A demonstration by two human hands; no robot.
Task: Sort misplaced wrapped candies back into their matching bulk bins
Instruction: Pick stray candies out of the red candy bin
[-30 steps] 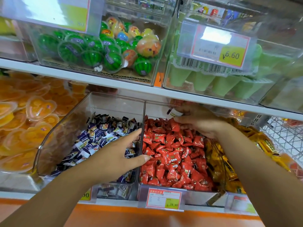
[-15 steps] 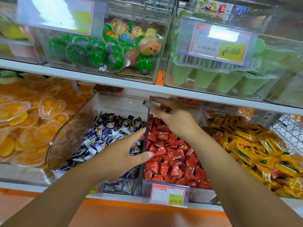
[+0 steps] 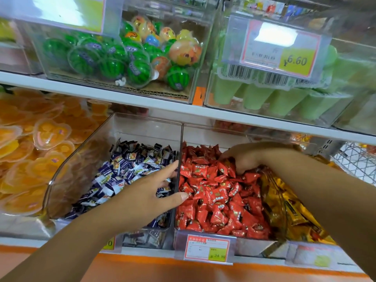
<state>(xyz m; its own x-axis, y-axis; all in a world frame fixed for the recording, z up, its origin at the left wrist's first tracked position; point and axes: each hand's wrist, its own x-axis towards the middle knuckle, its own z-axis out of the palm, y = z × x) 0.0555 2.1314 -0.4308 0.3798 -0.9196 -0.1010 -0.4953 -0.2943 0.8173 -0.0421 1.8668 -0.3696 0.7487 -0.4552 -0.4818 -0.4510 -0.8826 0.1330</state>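
Candies fill the three clear bins in front of you, and your two hands work over the middle one. Your left hand (image 3: 146,192) rests on the divider wall (image 3: 179,169) between the bin of purple-and-white candies (image 3: 126,169) and the bin of red candies (image 3: 215,192). Its fingers (image 3: 168,169) are spread wide and hold nothing: the forefinger lies along the top of the wall, the thumb reaches across to the red side, and the purple-and-white wrappers lie just under the palm. Your right hand (image 3: 244,157) is down in the red pile toward the back of that bin, knuckles up, fingers curled into the wrappers. I cannot tell whether they grip a candy, since the tips are buried among red pieces. Just beyond the outer side of your right wrist lies the bin of yellow candies (image 3: 293,212), partly hidden by your forearm. Below your left thumb, on the front of the red bin, sits a price tag (image 3: 207,249). Above your fingers runs the white shelf (image 3: 142,102), carrying watermelon-patterned jelly balls (image 3: 114,64) and green jelly cups (image 3: 264,96).
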